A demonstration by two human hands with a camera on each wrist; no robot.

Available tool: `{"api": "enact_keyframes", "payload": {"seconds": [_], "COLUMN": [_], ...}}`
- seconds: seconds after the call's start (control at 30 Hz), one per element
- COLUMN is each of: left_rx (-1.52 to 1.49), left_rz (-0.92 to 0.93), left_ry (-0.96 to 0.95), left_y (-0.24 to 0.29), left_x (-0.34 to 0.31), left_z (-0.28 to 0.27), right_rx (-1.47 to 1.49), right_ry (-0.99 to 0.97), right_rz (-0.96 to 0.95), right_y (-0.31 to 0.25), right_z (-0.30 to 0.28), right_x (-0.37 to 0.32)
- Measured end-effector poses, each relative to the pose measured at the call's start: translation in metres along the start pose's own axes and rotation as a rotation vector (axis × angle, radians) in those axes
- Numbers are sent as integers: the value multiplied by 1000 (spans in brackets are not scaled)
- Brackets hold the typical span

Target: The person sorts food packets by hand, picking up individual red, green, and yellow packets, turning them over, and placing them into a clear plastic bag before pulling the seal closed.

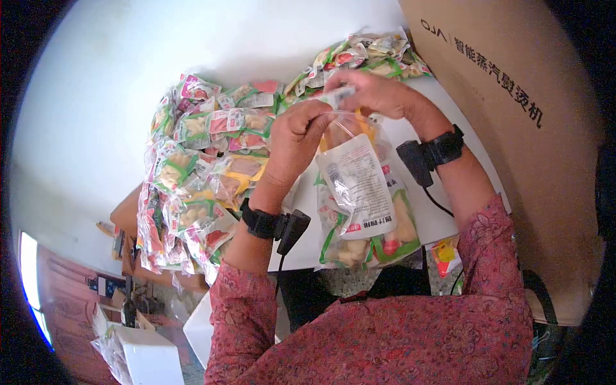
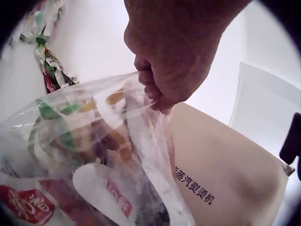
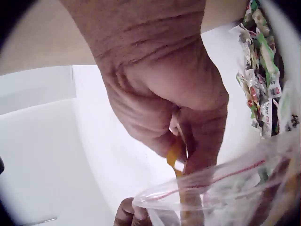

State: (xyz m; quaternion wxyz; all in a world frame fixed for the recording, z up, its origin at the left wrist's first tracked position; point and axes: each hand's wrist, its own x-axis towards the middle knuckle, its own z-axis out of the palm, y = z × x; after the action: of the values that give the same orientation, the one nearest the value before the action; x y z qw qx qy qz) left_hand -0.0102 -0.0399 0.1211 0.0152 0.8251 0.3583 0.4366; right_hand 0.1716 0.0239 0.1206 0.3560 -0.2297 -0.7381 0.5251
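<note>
A clear plastic bag (image 1: 350,138) with a zip strip hangs upright over the white table, several food packets inside it. Its near side shows a white printed packet (image 1: 359,186). My left hand (image 1: 298,135) pinches the bag's rim; in the left wrist view the curled fingers of that left hand (image 2: 162,80) grip the clear film. At the bag's mouth my right hand (image 1: 378,95) holds a yellow-edged packet (image 3: 175,155) between thumb and fingers, its lower part behind the bag's film. Most of that packet is hidden by the right hand (image 3: 164,94).
A large heap of food packets (image 1: 192,131) covers the table's left side. Another pile of packets (image 1: 385,64) lies at the back. A tall cardboard box (image 1: 513,160) stands along the right side. The white table (image 1: 301,253) has its near edge close to the person's body.
</note>
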Motion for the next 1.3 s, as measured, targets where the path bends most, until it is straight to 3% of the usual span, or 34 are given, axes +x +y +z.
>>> {"api": "enact_keyframes", "payload": {"seconds": [0.07,0.23,0.3,0.43,0.5,0.53,0.6,0.63,0.7,0.8,0.87,0.93,1.0,1.07,1.3], "left_rx": [-29,-22,-21,-30,-31,-29,-44,-60,-65,-142,-232,-214,-190,-178,-169], "left_rz": [19,-19,19,53,110,160,213,261,252,178,32,39,44,153,188], "left_ry": [33,55,87,149,176,205,255,301,330,309,302,290,283,243,205], "left_y": [0,-7,-1,27,42,46,46,46,47,43,37,36,37,43,67], "left_x": [-2,-8,-7,-8,-11,-11,-8,-7,-4,-6,-19,-35,-46,-52,-73], "left_z": [-1,-4,-4,-16,-31,-38,-49,-52,-56,-57,-56,-59,-66,-77,-103], "right_rx": [27,-80,-48,-171,-78,-82,-163,-166,-302,-590,-885,-1002,-1035,-1101,-1393], "right_ry": [-201,-376,-621,-632,-338,-334,231,226,556,498,292,161,-122,-159,-188], "right_rz": [113,97,25,14,-61,-64,-306,-311,-449,-254,45,5,357,396,517], "right_y": [2,26,22,-12,-44,-56,-73,-70,-52,-16,0,56,62,62,51], "right_z": [9,15,16,9,1,-2,-6,-9,-19,-27,-26,-30,-12,7,23], "right_x": [1,7,3,-10,-24,-28,-32,-29,-18,1,1,8,5,2,4]}}
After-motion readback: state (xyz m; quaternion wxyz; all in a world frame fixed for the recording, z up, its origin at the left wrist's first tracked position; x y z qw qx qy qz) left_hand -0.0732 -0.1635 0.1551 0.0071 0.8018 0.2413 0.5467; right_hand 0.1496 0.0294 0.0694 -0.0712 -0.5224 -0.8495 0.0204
